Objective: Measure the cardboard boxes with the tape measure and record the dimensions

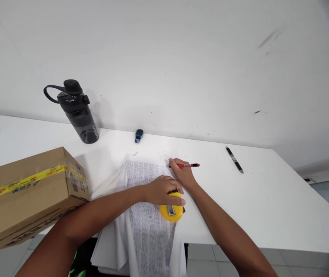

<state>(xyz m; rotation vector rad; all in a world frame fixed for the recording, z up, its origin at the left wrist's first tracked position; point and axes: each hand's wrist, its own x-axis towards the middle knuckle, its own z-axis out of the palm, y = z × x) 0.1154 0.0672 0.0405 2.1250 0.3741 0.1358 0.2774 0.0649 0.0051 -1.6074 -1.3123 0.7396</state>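
A yellow tape measure (pixel 173 213) is in my left hand (pixel 160 189), whose fingers curl over its top edge. It rests over the right side of a long white sheet with a grey printed pattern (pixel 150 234), which drapes over the table's front edge; whether it is paper or cloth I cannot tell. Just beyond, my right hand (pixel 184 175) pinches a red pen (pixel 188 165) near the sheet's far right corner. The pen lies almost level, its black-and-red end pointing right. My fingers partly hide the pen's tip.
On the left of the white table (pixel 268 204) sits a taped cardboard box (pixel 22 207), close to my left forearm. A dark bottle (pixel 79 115) and a small watch (pixel 138 135) stand near the wall. Farther right lies a black pen (pixel 234 159).
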